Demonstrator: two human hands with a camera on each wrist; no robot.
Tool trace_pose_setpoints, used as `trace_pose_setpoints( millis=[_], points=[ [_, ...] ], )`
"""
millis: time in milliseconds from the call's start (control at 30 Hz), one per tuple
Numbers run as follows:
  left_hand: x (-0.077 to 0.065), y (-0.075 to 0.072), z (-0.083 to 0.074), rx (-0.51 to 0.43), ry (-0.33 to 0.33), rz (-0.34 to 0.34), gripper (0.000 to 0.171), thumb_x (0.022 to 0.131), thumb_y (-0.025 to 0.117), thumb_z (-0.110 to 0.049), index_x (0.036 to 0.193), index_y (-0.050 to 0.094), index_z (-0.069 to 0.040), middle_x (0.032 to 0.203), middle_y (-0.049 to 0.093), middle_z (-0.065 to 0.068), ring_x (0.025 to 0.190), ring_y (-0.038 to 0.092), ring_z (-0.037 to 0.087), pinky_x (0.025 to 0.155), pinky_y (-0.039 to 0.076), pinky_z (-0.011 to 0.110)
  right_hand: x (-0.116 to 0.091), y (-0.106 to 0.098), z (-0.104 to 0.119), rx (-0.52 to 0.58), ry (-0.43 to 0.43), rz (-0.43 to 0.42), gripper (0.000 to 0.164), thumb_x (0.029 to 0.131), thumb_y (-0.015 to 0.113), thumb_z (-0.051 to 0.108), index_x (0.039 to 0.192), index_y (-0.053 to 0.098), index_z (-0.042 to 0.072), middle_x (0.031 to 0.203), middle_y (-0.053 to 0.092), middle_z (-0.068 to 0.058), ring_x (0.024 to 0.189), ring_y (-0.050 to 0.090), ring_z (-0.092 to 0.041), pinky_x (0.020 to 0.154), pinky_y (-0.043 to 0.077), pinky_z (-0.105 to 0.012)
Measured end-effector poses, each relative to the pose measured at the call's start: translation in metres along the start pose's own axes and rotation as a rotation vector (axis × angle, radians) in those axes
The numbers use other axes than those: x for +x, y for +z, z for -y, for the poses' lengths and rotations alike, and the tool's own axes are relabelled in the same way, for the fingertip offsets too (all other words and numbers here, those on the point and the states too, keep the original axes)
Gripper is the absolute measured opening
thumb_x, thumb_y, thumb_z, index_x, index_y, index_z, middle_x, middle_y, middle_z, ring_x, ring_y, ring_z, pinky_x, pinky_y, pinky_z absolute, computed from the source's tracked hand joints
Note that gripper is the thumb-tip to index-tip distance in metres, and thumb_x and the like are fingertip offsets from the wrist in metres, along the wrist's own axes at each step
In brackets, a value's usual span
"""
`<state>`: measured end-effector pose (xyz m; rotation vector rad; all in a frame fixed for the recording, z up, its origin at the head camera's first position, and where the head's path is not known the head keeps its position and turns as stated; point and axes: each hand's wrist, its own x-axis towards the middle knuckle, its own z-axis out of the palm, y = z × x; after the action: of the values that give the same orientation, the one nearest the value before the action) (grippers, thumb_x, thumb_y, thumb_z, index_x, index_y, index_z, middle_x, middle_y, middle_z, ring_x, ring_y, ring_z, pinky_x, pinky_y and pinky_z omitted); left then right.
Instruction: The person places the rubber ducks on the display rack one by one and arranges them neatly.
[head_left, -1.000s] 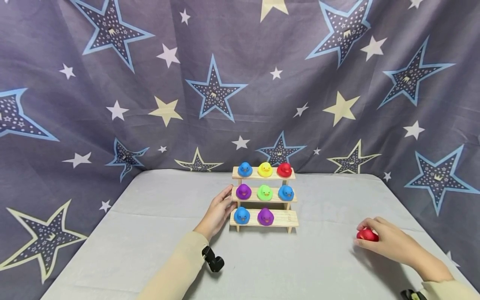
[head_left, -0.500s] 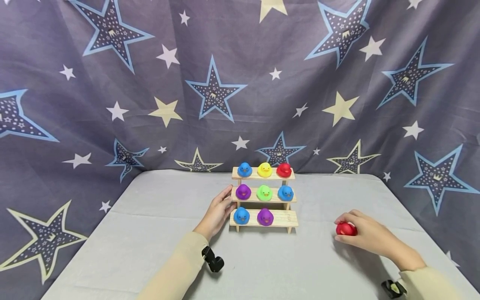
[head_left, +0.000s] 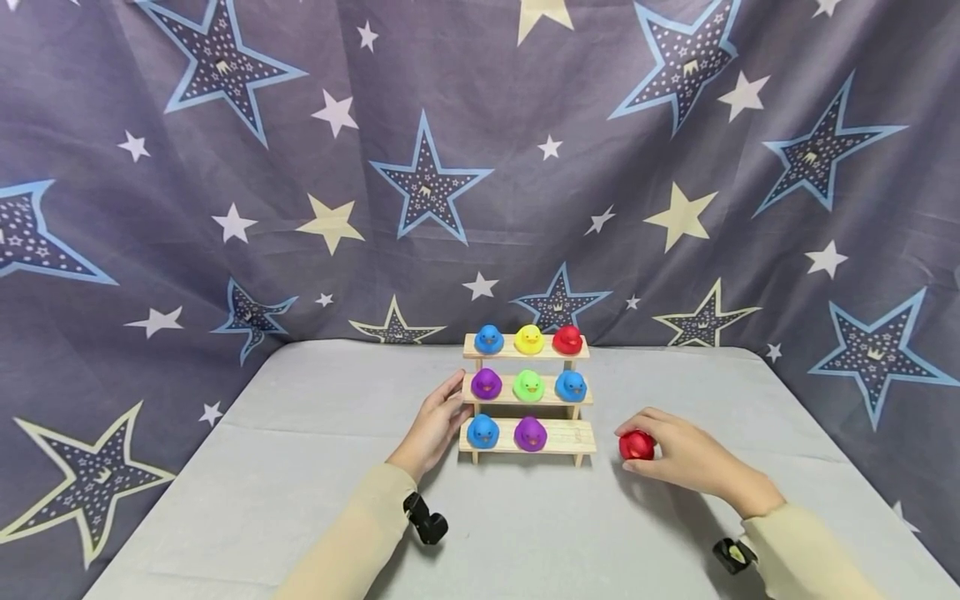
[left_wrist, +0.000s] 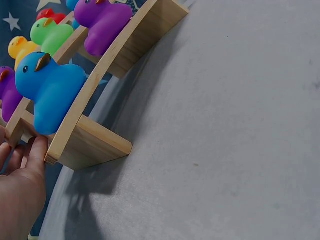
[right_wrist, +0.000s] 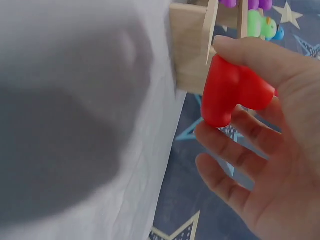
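A three-tier wooden display stand (head_left: 573,436) holds toy ducks. Its bottom tier carries a blue duck (head_left: 483,432) and a purple duck (head_left: 532,434), with bare wood at the right end. My left hand (head_left: 432,425) grips the stand's left end; in the left wrist view, its fingers (left_wrist: 36,152) meet the wood beside the lower tiers. Right of the stand, my right hand (head_left: 686,454) pinches a red rubber duck (head_left: 637,446) above the table. The right wrist view shows this duck between thumb and fingers, with the stand's end just beyond it.
A purple duck (head_left: 487,383), a green duck (head_left: 528,385) and a blue duck (head_left: 572,386) sit on the middle tier. Blue (head_left: 489,339), yellow (head_left: 529,339) and red (head_left: 567,340) ducks line the top. A star-patterned curtain (head_left: 480,250) borders the pale table (head_left: 300,467).
My right hand has carried the red duck leftward and slightly farther back, closer to the stand. The left hand and the stand stay in place.
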<state>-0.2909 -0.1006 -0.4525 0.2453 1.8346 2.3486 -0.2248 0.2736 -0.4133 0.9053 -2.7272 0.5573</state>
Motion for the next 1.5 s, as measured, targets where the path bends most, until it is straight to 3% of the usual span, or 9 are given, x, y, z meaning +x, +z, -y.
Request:
trace_pose_setpoints(
  millis=[267,633,800,1200,1500],
  points=[
    [0.0,0.001,0.0,-0.003,0.002,0.0,0.055,0.105,0.033,-0.002,0.158,0.017,0.002,0.162,0.018,0.022,0.145,0.028,0.037,0.12,0.032,0.04,0.02,0.009,0.013,0.05,-0.078,0.005,0.034,0.08,0.085,0.021,0.111,0.071,0.016,0.109,0.063,0.009,0.096,0.06,-0.009,0.081,0.059,-0.036],
    [0.0,0.001,-0.001,-0.007,0.004,0.003,0.055,0.105,0.032,-0.002,0.158,0.017,0.003,0.162,0.017,0.023,0.146,0.027,0.038,0.12,0.03,0.04,0.04,0.019,0.026,0.123,-0.174,0.018,0.04,0.078,0.084,0.008,0.116,0.071,0.012,0.121,0.062,-0.008,0.112,0.061,-0.024,0.096,0.056,-0.045],
    [0.0,0.001,0.0,-0.005,0.002,-0.004,0.055,0.106,0.033,-0.002,0.158,0.017,0.003,0.162,0.018,0.023,0.146,0.027,0.038,0.12,0.031,0.04,0.045,0.025,0.027,0.129,-0.195,0.011,0.041,0.077,0.084,0.007,0.116,0.07,0.01,0.121,0.061,-0.007,0.111,0.061,-0.024,0.096,0.056,-0.046],
    [0.0,0.001,0.001,-0.02,0.007,-0.004,0.054,0.105,0.032,-0.001,0.157,0.017,0.005,0.162,0.016,0.026,0.146,0.024,0.04,0.121,0.029,0.042,0.051,0.033,0.028,0.138,-0.201,0.017,0.045,0.074,0.086,0.007,0.115,0.068,0.007,0.115,0.061,-0.003,0.101,0.061,-0.017,0.088,0.059,-0.04],
    [0.001,0.001,0.001,-0.023,0.009,-0.005,0.055,0.105,0.033,-0.001,0.157,0.017,0.005,0.161,0.016,0.025,0.146,0.025,0.04,0.121,0.029,0.042,0.05,0.035,0.028,0.162,-0.083,0.04,0.044,0.077,0.087,0.011,0.116,0.067,0.01,0.114,0.061,-0.003,0.101,0.062,-0.02,0.089,0.058,-0.044]
  ],
)
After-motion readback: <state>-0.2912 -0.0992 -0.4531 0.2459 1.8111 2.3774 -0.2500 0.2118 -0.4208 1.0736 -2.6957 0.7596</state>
